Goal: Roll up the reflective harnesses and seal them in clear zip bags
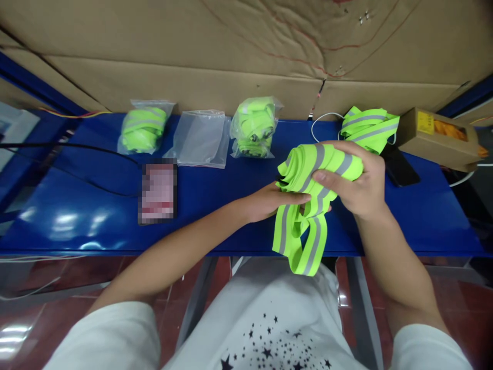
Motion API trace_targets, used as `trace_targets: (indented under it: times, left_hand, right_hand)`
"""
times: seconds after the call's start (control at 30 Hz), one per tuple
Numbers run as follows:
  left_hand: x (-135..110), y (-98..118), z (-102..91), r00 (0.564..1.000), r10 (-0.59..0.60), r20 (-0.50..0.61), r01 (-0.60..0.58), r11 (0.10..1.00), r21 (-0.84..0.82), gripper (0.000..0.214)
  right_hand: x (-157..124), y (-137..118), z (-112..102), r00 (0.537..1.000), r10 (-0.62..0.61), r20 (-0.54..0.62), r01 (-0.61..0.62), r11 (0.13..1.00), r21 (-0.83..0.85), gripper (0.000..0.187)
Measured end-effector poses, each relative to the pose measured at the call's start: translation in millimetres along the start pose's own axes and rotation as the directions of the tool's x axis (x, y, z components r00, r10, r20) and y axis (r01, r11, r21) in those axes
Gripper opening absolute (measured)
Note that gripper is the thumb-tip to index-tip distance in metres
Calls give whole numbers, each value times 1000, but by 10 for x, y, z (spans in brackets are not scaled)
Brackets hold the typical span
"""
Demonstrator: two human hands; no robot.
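Note:
Between my two hands is a neon yellow-green reflective strap (302, 167) with a grey stripe, partly rolled into a bundle. Its loose end hangs in a loop past the table's front edge. My right hand (364, 182) wraps round the bundle from the right, thumb on top. From the left, my left hand (275, 203) grips the lower part, its thumb laid across the strap and its other fingers mostly hidden beneath. Behind my right hand lies another folded reflective strap (372, 126).
On the blue table (215, 210) lie a bagged strap (144, 128), clear plastic bags (200, 136), more bagged straps (254, 126), a pixelated device (157, 190) with a cable, a black phone (400, 164) and a cardboard box (439, 139). A cardboard-covered wall (185, 82) stands behind.

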State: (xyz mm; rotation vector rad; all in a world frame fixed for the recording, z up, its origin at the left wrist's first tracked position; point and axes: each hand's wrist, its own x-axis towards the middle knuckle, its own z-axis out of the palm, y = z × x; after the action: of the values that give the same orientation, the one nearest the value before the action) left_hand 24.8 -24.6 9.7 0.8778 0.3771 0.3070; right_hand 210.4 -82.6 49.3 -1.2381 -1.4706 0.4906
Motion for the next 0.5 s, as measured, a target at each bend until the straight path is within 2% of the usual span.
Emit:
trace_targets:
  times: [0.07,0.2,0.3,0.4,0.5]
  left_hand:
    - [-7,-13,23,999,-3,44,4,999,-33,40]
    - [-26,-15,26,1000,12,18,-12,999,-33,32]
    - [-33,-18,9,999,-17,49,20,997,-72,30]
    - [-46,7,-12,998,-16,57,22,994,-108,31]
    - [-66,56,-30,999,17,35,-12,990,-143,40]
  right_hand:
    - [-31,-53,18,998,-61,21,62,997,-44,37]
    - [-87,-62,49,990,-138,6,137,977,-163,39]
    - [-82,-8,37,974,-193,120,216,951,-223,37]
    - [-31,32,-23,922,-274,275,337,917,-215,33]
    - [18,41,-79,882,-349,317,428,876,-225,32]
